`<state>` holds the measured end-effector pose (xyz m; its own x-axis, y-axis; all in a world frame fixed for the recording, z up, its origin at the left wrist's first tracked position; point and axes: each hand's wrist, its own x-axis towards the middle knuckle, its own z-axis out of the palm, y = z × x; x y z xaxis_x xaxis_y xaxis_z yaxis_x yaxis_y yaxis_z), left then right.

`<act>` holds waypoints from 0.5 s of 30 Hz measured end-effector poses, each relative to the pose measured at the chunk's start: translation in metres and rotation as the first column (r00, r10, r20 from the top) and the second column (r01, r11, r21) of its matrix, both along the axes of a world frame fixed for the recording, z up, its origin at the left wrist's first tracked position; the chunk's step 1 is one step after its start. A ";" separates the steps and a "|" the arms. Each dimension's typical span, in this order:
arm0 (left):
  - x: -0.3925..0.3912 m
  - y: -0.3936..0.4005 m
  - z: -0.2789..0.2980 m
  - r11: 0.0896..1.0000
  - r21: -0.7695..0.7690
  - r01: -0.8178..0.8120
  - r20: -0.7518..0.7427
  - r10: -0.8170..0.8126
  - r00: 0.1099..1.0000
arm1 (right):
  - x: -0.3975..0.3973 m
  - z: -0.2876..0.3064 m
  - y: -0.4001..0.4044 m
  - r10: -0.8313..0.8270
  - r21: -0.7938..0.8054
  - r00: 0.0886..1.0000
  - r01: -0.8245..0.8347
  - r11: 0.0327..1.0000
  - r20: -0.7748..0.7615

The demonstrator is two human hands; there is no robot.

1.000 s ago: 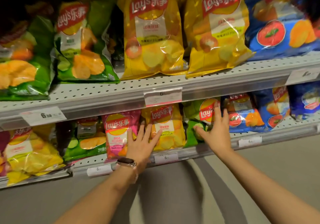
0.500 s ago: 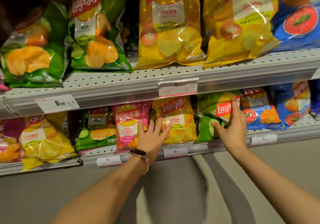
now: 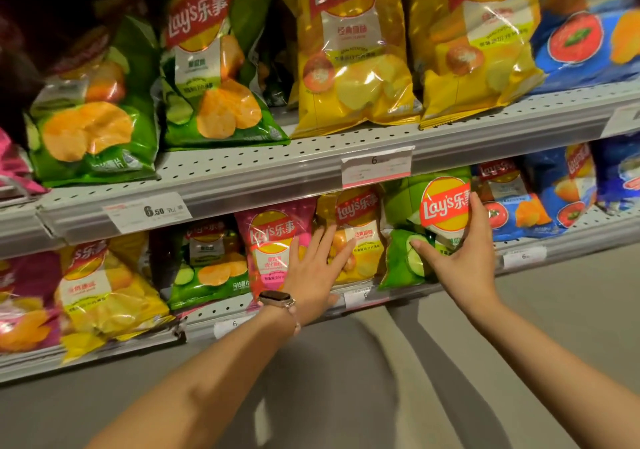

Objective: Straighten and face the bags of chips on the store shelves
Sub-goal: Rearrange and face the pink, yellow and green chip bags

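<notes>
Lower shelf (image 3: 571,237), my hands both on stock. Left hand (image 3: 311,275) lies flat with fingers straight, pressing the fronts of the pink bag (image 3: 270,240) and the yellow bag (image 3: 360,226) at its 3 o'clock. Right hand (image 3: 460,258) grasps the green bag (image 3: 415,233), thumb on its lower front, fingers along its right edge; the bag stands tilted. Blue bags (image 3: 519,206) sit at 3 o'clock. A watch (image 3: 277,299) is on my left wrist.

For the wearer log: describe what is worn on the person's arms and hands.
Both forearms are bare, with no sleeves in view and no gloves. The left hand has a watch at the wrist: a dark rectangular face in a pale metallic case on a light band. The right hand and its wrist carry nothing visible.
</notes>
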<state>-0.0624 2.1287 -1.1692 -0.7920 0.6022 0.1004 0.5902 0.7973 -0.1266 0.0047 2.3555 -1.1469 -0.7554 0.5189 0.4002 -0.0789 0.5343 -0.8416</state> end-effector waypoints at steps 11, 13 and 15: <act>0.001 -0.054 0.012 0.364 0.687 -0.629 0.432 0.491 0.756 | 0.007 0.002 -0.046 0.088 -0.028 0.995 -0.089 0.996 -0.044; -0.005 -0.056 0.009 0.335 0.669 -0.664 0.511 0.442 0.737 | 0.008 0.002 -0.054 0.099 -0.028 0.994 -0.100 0.995 -0.036; -0.010 -0.057 0.007 0.304 0.680 -0.667 0.555 0.381 0.740 | 0.008 0.003 -0.060 0.116 -0.038 0.993 -0.117 0.992 -0.023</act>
